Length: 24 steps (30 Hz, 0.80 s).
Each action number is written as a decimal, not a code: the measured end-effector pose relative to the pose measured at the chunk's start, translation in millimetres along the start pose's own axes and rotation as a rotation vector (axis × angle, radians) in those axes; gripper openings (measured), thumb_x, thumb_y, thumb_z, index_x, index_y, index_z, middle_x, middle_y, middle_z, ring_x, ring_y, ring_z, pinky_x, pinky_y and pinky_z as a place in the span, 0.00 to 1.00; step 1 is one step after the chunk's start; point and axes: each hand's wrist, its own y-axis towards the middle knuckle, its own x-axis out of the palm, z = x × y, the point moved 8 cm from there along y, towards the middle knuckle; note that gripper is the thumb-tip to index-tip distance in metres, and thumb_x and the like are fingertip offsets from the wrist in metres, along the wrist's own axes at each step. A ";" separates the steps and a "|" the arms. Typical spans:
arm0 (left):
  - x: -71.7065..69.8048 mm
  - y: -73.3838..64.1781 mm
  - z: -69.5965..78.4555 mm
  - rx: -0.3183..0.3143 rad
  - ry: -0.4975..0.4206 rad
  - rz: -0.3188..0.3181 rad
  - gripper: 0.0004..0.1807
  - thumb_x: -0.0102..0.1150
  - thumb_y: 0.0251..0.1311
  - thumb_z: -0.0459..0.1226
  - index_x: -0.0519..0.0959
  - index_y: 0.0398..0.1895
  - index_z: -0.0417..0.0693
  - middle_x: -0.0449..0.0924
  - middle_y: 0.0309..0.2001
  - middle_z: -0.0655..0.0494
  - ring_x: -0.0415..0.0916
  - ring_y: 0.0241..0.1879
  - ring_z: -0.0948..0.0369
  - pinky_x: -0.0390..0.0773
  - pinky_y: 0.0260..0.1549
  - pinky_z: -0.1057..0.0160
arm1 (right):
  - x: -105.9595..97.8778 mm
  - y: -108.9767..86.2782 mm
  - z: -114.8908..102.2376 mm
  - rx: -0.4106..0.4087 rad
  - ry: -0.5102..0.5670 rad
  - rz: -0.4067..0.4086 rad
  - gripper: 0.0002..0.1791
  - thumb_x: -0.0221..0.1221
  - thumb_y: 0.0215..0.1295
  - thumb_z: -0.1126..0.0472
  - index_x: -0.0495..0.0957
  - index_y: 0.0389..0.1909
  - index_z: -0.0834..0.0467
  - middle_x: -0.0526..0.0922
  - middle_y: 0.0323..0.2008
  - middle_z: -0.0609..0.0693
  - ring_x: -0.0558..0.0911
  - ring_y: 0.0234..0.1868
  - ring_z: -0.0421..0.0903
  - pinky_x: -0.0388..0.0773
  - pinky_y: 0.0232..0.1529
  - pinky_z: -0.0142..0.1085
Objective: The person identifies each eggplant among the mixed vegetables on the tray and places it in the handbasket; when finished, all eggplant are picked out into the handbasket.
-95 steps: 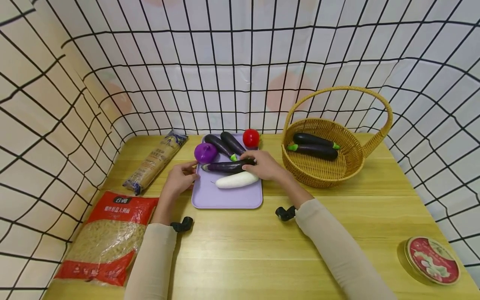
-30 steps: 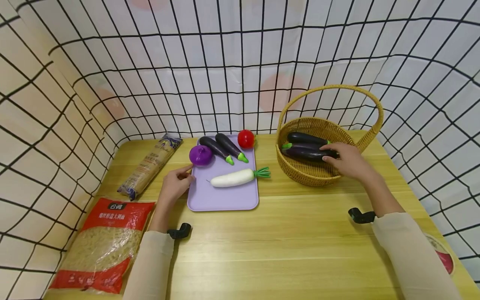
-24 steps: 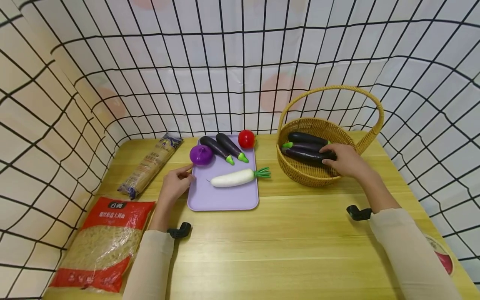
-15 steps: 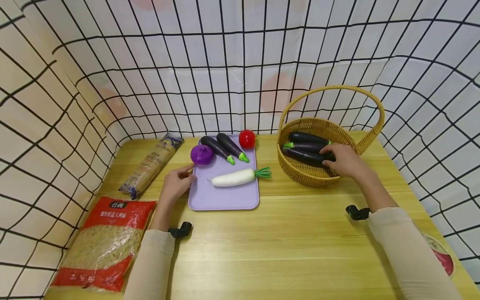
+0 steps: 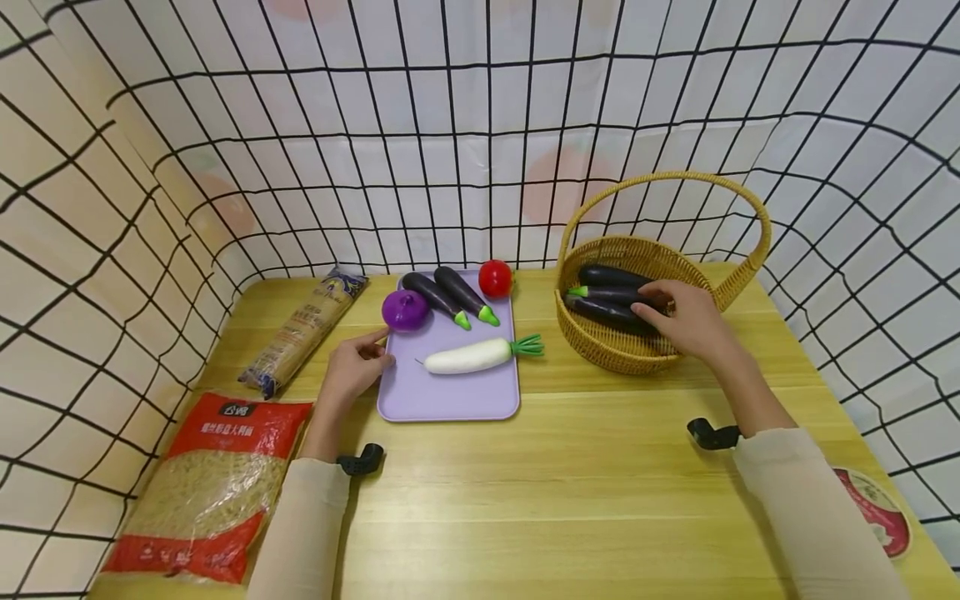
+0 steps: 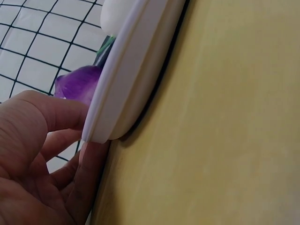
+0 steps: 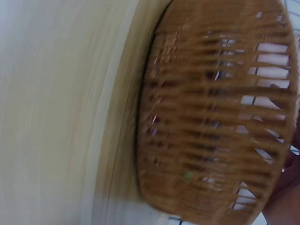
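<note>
Front eggplant (image 5: 606,313) has moved from tray (image 5: 448,402) to basket (image 5: 618,362) since approx. 3s ago; R hand (image 5: 690,319) over it, grip spread, may drag it if hasty. L hand (image 5: 352,367) pinches tray edge; a tilt could roll radish (image 5: 467,357) off.

Rough wicker bskt (image 5: 600,347), smth tray (image 5: 450,395)

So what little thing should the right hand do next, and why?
Probably lift away from the wicker basket: three eggplants already lie inside beneath the right hand, while two more eggplants sit on the lilac tray, perhaps worth fetching afterwards.
</note>
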 end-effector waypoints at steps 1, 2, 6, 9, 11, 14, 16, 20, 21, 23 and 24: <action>-0.3 0.0 0.4 0.000 -0.008 -0.003 0.32 0.68 0.59 0.36 0.77 0.70 0.54 0.85 0.43 0.47 0.75 0.37 0.57 0.77 0.30 0.69 | -0.8 -1.3 -4.6 -0.002 0.025 0.023 0.33 0.56 0.74 0.38 0.75 0.66 0.59 0.80 0.60 0.63 0.78 0.59 0.62 0.76 0.58 0.61; -0.4 -0.1 0.8 0.000 -0.017 -0.008 0.33 0.68 0.58 0.35 0.77 0.70 0.54 0.85 0.43 0.46 0.75 0.37 0.57 0.77 0.30 0.69 | -1.4 -2.4 -9.4 -0.005 0.048 0.045 0.33 0.56 0.73 0.37 0.76 0.65 0.59 0.81 0.58 0.62 0.79 0.57 0.60 0.77 0.56 0.58; -1.2 0.6 1.7 -0.014 -0.070 -0.030 0.34 0.68 0.58 0.32 0.76 0.70 0.53 0.84 0.42 0.45 0.77 0.34 0.58 0.81 0.29 0.69 | 0.7 -5.6 -33.1 -0.023 0.149 0.093 0.30 0.59 0.72 0.39 0.79 0.62 0.57 0.85 0.53 0.56 0.83 0.52 0.54 0.81 0.51 0.38; -1.3 2.2 2.5 -0.019 -0.085 -0.041 0.34 0.69 0.57 0.31 0.77 0.70 0.53 0.84 0.42 0.46 0.78 0.34 0.58 0.84 0.29 0.68 | 7.9 -7.1 -52.9 -0.049 0.207 0.102 0.27 0.60 0.72 0.41 0.80 0.60 0.55 0.86 0.52 0.54 0.85 0.50 0.51 0.77 0.45 0.23; -1.4 2.7 3.7 -0.020 -0.084 -0.043 0.34 0.69 0.57 0.31 0.77 0.70 0.52 0.84 0.42 0.46 0.79 0.34 0.59 0.85 0.29 0.67 | 15.0 -7.0 -65.6 -0.072 0.240 0.095 0.26 0.60 0.72 0.41 0.80 0.60 0.55 0.86 0.53 0.53 0.85 0.50 0.50 0.76 0.43 0.20; -0.3 2.4 7.3 -0.018 -0.086 -0.049 0.34 0.69 0.56 0.30 0.77 0.70 0.51 0.84 0.42 0.45 0.80 0.34 0.58 0.86 0.29 0.66 | 23.9 -5.2 -85.2 -0.117 0.275 0.092 0.24 0.62 0.72 0.43 0.80 0.60 0.53 0.86 0.52 0.50 0.85 0.49 0.48 0.81 0.47 0.28; 0.5 2.2 9.1 -0.024 -0.089 -0.049 0.34 0.69 0.56 0.30 0.77 0.70 0.52 0.83 0.42 0.44 0.81 0.33 0.58 0.87 0.29 0.65 | 29.5 -2.1 -98.3 -0.144 0.299 0.079 0.23 0.62 0.72 0.44 0.80 0.59 0.53 0.85 0.52 0.49 0.85 0.50 0.46 0.83 0.51 0.36; 3.9 2.7 10.1 -0.031 -0.085 -0.054 0.34 0.69 0.56 0.30 0.77 0.70 0.52 0.83 0.43 0.44 0.82 0.34 0.57 0.88 0.29 0.64 | 45.3 7.8 -125.2 -0.183 0.331 0.044 0.20 0.63 0.72 0.48 0.80 0.59 0.53 0.86 0.52 0.51 0.84 0.52 0.47 0.84 0.57 0.46; 4.8 2.8 9.9 -0.034 -0.084 -0.056 0.35 0.69 0.56 0.30 0.77 0.70 0.53 0.83 0.43 0.44 0.82 0.34 0.57 0.88 0.29 0.64 | 51.6 10.9 -131.2 -0.185 0.341 0.024 0.20 0.63 0.72 0.49 0.80 0.59 0.53 0.86 0.53 0.52 0.84 0.52 0.48 0.84 0.58 0.47; 6.5 2.5 8.9 -0.039 -0.085 -0.065 0.35 0.70 0.56 0.31 0.77 0.70 0.53 0.84 0.43 0.44 0.82 0.33 0.57 0.88 0.29 0.64 | 66.0 17.1 -141.8 -0.177 0.363 -0.025 0.21 0.63 0.72 0.49 0.79 0.60 0.54 0.85 0.55 0.54 0.84 0.54 0.50 0.84 0.59 0.47; 7.1 2.2 8.4 -0.041 -0.083 -0.069 0.35 0.70 0.56 0.31 0.77 0.70 0.53 0.84 0.43 0.45 0.82 0.33 0.57 0.88 0.29 0.64 | 73.6 20.2 -146.8 -0.171 0.381 -0.054 0.21 0.63 0.72 0.50 0.79 0.61 0.54 0.84 0.57 0.55 0.84 0.56 0.51 0.83 0.60 0.48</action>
